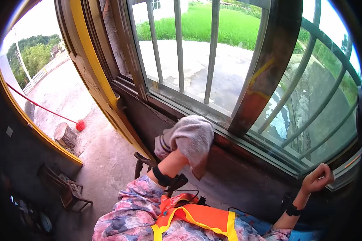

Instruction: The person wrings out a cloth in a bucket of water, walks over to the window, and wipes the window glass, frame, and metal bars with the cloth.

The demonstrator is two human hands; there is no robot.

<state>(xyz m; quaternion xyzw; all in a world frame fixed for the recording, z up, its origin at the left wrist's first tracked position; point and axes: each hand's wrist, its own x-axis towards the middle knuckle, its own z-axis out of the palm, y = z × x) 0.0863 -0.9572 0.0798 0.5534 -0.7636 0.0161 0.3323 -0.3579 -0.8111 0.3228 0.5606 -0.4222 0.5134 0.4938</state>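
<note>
A grey cloth (196, 136) with a dark-striped edge drapes over my left hand (182, 157), in front of the dark wall just below the window sill. The cloth hides most of the fingers, and the hand is closed on it. To the right, my right hand (318, 178) is raised in a loose fist beside the lower corner of the window frame (265, 68). Nothing shows in its curled fingers. Both wrists wear black bands. Behind the glass stand several metal bars (213, 52).
A yellow-edged door frame (96, 90) opens at left onto concrete. Outside are a log stump (65, 135) and a red ball-shaped head (80, 125) on a long red handle. A small wooden chair (71, 192) stands inside at lower left. Chair parts (142, 162) lie near my left forearm.
</note>
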